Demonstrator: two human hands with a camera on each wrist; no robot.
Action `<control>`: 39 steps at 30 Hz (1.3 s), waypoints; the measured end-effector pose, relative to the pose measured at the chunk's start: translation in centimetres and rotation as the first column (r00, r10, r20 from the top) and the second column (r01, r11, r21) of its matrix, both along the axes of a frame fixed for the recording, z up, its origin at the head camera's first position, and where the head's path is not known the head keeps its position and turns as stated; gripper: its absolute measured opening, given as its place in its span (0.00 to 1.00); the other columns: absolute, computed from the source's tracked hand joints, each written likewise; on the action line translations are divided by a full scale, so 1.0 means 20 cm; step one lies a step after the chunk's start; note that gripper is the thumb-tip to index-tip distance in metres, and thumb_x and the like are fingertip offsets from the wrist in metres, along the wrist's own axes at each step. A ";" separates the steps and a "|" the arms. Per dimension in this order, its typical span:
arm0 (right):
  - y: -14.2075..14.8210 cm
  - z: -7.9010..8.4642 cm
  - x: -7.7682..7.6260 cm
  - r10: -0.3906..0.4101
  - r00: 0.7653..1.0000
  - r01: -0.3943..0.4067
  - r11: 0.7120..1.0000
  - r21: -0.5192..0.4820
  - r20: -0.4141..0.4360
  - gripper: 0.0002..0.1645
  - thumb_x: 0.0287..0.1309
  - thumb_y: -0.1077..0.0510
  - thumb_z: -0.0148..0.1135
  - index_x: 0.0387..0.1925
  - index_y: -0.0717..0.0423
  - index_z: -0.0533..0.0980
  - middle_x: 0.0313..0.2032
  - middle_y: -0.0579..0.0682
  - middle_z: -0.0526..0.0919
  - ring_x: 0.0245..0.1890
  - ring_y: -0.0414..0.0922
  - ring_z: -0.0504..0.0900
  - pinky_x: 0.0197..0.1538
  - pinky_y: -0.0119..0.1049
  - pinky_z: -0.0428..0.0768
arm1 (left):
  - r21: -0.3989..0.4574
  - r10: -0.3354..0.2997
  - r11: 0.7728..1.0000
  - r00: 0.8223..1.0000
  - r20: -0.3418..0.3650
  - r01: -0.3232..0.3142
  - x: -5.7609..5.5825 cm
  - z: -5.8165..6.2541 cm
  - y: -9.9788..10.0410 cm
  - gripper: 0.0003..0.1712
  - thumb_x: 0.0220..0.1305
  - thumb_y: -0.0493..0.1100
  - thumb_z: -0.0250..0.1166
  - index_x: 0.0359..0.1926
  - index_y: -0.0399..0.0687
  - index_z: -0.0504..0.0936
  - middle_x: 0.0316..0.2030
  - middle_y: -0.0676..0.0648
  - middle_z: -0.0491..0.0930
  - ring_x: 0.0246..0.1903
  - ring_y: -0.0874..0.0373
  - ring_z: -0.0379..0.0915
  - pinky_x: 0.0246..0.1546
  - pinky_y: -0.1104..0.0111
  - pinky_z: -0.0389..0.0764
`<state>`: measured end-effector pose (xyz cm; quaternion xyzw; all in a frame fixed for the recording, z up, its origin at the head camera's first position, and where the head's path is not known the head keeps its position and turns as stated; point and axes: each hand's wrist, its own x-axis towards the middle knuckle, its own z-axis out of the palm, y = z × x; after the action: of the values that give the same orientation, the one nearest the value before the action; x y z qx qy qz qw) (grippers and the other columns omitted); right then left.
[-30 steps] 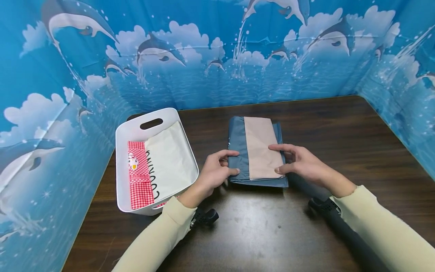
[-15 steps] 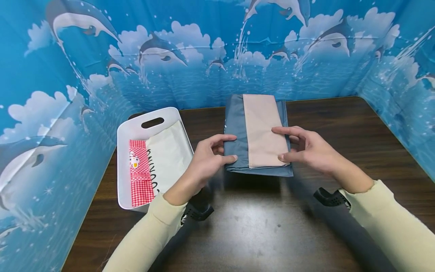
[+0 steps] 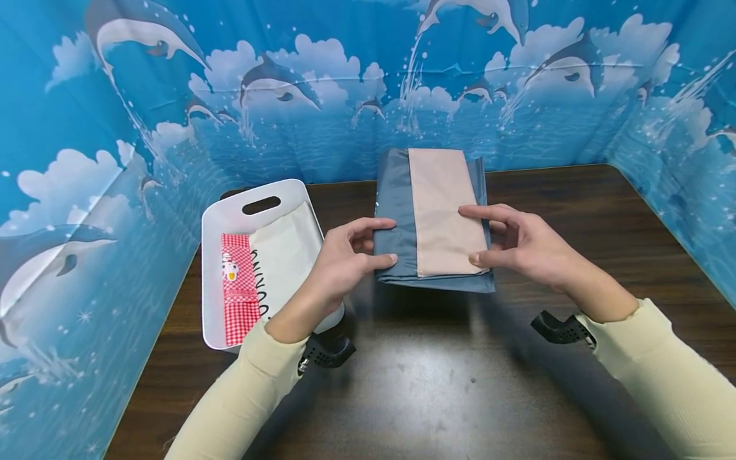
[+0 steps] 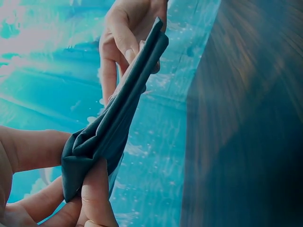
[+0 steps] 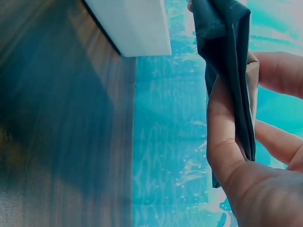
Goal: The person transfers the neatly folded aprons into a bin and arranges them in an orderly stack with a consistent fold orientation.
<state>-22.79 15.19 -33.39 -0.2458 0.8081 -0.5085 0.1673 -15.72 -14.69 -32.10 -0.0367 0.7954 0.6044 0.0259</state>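
Both hands hold a folded blue-grey cloth with a beige panel on its front, raised off the table and tilted up. My left hand pinches its left edge, thumb and forefinger on the front face. At the right edge my right hand pinches it the same way, fingertips on the beige panel. The left wrist view shows the stacked layers of the cloth edge-on between thumb and fingers. In the right wrist view, fingers lie on both sides of the dark cloth.
A white bin with a handle slot stands left of the hands. Inside lie a cream cloth with black lettering and a red gingham piece; my left forearm partly covers the bin. A dolphin-print curtain borders the dark wood table.
Both hands have raised the folded cloth up from the tabletop and away from me, tilting its front face up. The grip stays the same. The bin has not moved.
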 end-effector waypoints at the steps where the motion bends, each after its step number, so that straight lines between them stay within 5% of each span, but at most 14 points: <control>1: 0.00 0.00 0.00 0.002 1.000 -0.002 1.000 -0.001 -0.002 0.45 0.64 0.62 0.75 0.80 0.46 0.69 0.77 0.54 0.66 0.56 0.50 0.80 0.48 0.30 0.84 | -0.003 -0.001 1.000 1.000 -0.001 0.001 0.00 0.00 0.00 0.29 0.62 0.31 0.75 0.64 0.51 0.87 0.37 0.49 0.70 0.41 0.53 0.67 0.34 0.66 0.69; 18: -0.06 -0.02 -0.02 0.026 1.000 -0.025 1.000 0.010 -0.017 0.45 0.64 0.61 0.76 0.79 0.44 0.70 0.75 0.52 0.68 0.58 0.52 0.79 0.48 0.32 0.83 | -0.004 0.013 1.000 0.999 0.031 -0.012 0.01 0.01 -0.06 0.30 0.62 0.30 0.74 0.65 0.51 0.86 0.39 0.49 0.69 0.42 0.54 0.66 0.34 0.68 0.72; 24: -0.18 -0.01 -0.04 0.089 0.996 -0.089 0.996 -0.014 -0.009 0.44 0.64 0.63 0.75 0.79 0.47 0.70 0.76 0.53 0.67 0.68 0.58 0.76 0.50 0.31 0.84 | -0.030 0.043 0.999 0.999 0.034 -0.042 0.07 0.02 -0.18 0.30 0.64 0.32 0.74 0.67 0.51 0.85 0.38 0.49 0.70 0.43 0.54 0.68 0.33 0.68 0.73; 32: -0.43 0.00 -0.07 0.161 0.987 -0.160 0.986 -0.054 0.022 0.45 0.63 0.64 0.75 0.79 0.45 0.70 0.78 0.50 0.65 0.72 0.55 0.76 0.51 0.36 0.85 | -0.069 0.119 0.991 0.991 0.059 -0.115 0.16 0.07 -0.38 0.32 0.67 0.36 0.74 0.71 0.48 0.81 0.47 0.48 0.81 0.48 0.57 0.79 0.45 0.71 0.82; 39: -0.73 0.02 -0.08 0.197 0.980 -0.196 0.978 -0.077 0.015 0.45 0.61 0.63 0.75 0.78 0.47 0.71 0.76 0.52 0.67 0.76 0.57 0.72 0.62 0.47 0.83 | -0.147 0.219 0.967 0.973 0.069 -0.207 0.26 0.08 -0.59 0.33 0.71 0.41 0.72 0.74 0.54 0.77 0.69 0.53 0.68 0.64 0.55 0.65 0.57 0.70 0.74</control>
<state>-24.42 0.63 -33.05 -0.3248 0.7583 -0.5222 0.2163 -10.50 -26.47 -30.40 -0.1493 0.8252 0.5446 -0.0081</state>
